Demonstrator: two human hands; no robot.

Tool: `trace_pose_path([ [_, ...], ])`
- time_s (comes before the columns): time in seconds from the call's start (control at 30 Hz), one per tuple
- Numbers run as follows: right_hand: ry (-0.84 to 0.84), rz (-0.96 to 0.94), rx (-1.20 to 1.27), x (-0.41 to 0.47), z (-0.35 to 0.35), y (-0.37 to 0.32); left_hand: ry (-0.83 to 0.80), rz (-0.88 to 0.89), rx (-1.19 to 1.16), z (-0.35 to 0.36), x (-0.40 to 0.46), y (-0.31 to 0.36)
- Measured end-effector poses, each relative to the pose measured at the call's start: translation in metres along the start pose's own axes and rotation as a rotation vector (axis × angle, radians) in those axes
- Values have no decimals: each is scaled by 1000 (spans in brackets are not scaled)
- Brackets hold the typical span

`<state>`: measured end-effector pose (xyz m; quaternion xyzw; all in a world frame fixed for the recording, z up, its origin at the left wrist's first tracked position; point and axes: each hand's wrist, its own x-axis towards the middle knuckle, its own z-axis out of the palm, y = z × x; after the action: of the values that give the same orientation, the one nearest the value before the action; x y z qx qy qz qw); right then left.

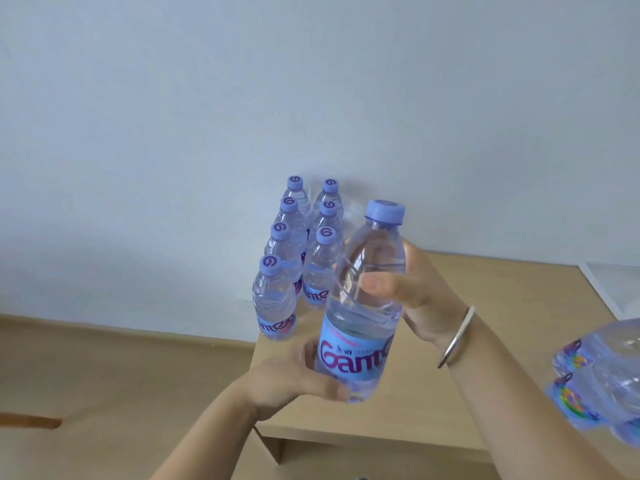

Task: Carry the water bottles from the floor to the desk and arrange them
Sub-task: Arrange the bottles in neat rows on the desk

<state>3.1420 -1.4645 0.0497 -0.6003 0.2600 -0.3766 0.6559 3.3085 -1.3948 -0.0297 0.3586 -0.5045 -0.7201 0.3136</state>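
- Clear plastic with a lilac cap and a blue label: the water bottle [365, 299] is held in the air over the front left part of the worktop [485, 403], tilted slightly to the right.
- The left hand [298, 375] cups the base of the bottle from below, its fingers [334, 389] curled round the bottom edge.
- The right hand [419, 292] grips the bottle's upper body from the right, thumb across the front; a silver bangle [457, 336] sits on that wrist.
- Seven standing bottles [298, 258] are lined up in two rows at the worktop's back left corner, four on the left and three on the right, against the pale wall [311, 81].
- More bottles [602, 386] with blue labels show, blurred, at the right edge, close to the camera.
- Wood-toned floor [104, 368] lies to the left of the worktop.
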Motion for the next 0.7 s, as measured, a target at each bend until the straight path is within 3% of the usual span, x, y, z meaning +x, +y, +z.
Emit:
trace_pose_path([
  [0.13, 167, 0, -81, 8, 12, 13, 388, 86, 220, -2, 1, -19],
  [0.2, 254, 13, -127, 12, 19, 22, 481, 104, 279, -1, 2, -26],
  [0.3, 306, 46, -160, 15, 26, 30, 459, 108, 233, -4, 1, -31],
  [0.47, 121, 127, -260, 13, 18, 30, 339, 58, 73, -19, -4, -31],
  [0.7, 102, 171, -432, 13, 5, 39, 321, 45, 101, -30, 5, -40],
])
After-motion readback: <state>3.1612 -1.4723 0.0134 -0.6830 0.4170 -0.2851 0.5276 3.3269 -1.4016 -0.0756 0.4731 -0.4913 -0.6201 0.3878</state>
